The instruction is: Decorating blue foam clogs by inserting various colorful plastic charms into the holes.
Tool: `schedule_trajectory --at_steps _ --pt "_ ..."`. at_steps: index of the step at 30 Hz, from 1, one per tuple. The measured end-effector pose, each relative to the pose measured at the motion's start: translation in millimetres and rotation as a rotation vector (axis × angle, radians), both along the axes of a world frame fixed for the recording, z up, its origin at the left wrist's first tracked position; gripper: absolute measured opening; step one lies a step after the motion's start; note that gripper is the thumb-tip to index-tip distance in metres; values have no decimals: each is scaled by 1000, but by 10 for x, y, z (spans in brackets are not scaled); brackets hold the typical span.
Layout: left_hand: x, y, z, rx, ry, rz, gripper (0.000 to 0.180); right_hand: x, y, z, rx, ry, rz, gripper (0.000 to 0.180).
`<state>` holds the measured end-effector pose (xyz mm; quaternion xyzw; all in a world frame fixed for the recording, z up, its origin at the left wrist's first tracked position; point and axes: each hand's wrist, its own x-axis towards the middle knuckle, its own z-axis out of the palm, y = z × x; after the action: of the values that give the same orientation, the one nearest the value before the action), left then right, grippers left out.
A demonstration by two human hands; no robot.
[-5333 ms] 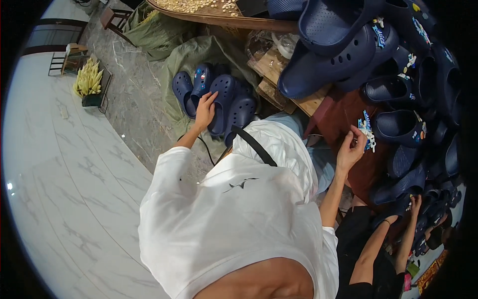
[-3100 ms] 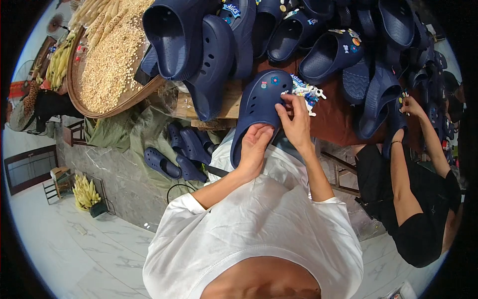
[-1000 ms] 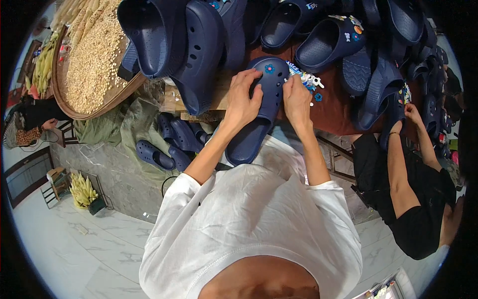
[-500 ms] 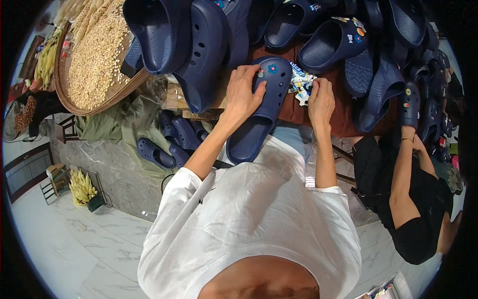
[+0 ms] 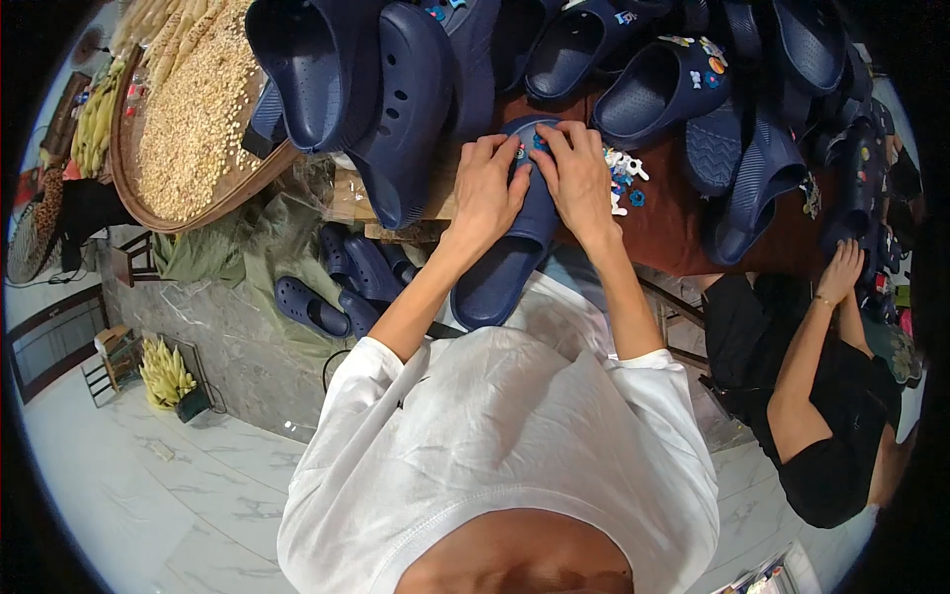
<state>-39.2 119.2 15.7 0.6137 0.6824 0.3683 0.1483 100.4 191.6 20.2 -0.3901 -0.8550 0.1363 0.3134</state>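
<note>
A navy blue foam clog [image 5: 492, 277] rests between me and the table edge, its toe pointing away. My left hand [image 5: 488, 193] is closed around the left side of its toe, the thumb lying on top. My right hand [image 5: 582, 183] bends over the other side of the toe, fingertips drawn together beside a blue flower charm [image 5: 539, 143]. Whatever is in those fingertips is hidden. Beside my right hand lies a small pile of white and blue shoe charms [image 5: 625, 176] on the reddish-brown table cover [image 5: 648, 238].
Several navy clogs [image 5: 401, 109] are heaped along the far side, some bearing charms [image 5: 711, 64]. At far left, a round woven tray [image 5: 124, 163] holds pale kernels. More clogs [image 5: 309, 305] lie lower left. A person in black [image 5: 826, 426] works at the right, hands on another clog.
My right hand has moved left from the charm pile onto the clog's toe. The left hand keeps its grip. At the right, the other person's hands have shifted to the right.
</note>
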Motion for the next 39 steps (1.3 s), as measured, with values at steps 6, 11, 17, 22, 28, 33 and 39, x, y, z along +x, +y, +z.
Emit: schedule_trajectory --at_steps 6,11,17,22,28,33,39 --pt "-3 -7 10 -14 18 17 39 -80 78 23 -89 14 12 29" --pt "-3 12 5 -29 -18 31 39 -73 58 -90 -203 133 -9 26" --pt "-14 -39 -17 -3 -88 92 35 217 -54 -36 -306 282 -202 20" --pt "-88 -110 -9 -8 -146 81 34 654 2 -219 -227 148 -317 20" --pt "-154 -398 363 23 -228 54 31 581 -11 -27 -57 65 -291 23" --pt "-14 -789 464 -228 -855 -126 19 88 -16 109 -281 195 -71 30" --pt "42 -1001 340 -582 -1140 -251 18 -182 52 -6 -144 -27 -56 39"
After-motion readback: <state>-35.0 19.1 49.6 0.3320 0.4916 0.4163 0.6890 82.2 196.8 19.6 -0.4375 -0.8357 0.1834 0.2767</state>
